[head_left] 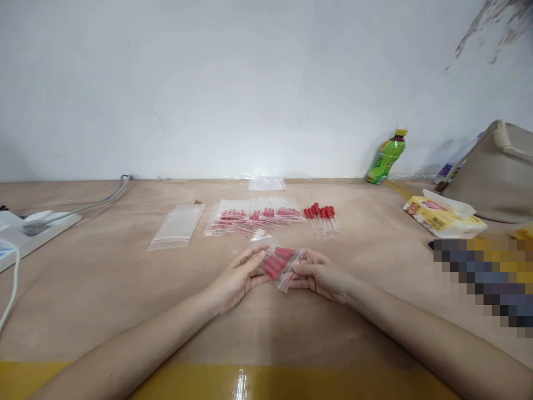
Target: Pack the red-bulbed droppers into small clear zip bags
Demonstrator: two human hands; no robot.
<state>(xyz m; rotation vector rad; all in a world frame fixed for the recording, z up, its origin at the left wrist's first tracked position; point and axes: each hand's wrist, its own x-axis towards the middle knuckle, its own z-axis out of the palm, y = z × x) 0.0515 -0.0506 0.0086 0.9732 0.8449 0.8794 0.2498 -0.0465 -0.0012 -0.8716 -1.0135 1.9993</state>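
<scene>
Between my two hands is a clear zip bag (pixel 278 263) holding several droppers with red rubber bulbs. My left hand (pixel 241 278) grips its left side, thumb on top. At the bag's right end, by the red-lined zip strip, my right hand (pixel 318 275) pinches the edge. Whether the zip is sealed I cannot tell. Beyond my hands lies a row of filled zip bags (pixel 256 214), overlapping one another. To their right rest loose droppers (pixel 323 219), red bulbs pointing away from me. A stack of flat zip bags (pixel 178 223) lies to the left.
Against the wall leans a green drink bottle (pixel 387 158). A yellow tissue pack (pixel 443 216) and a beige bag (pixel 491 172) are at the right. On the left sits a white power strip (pixel 45 230) with cables. Another clear bag (pixel 266 184) lies by the wall.
</scene>
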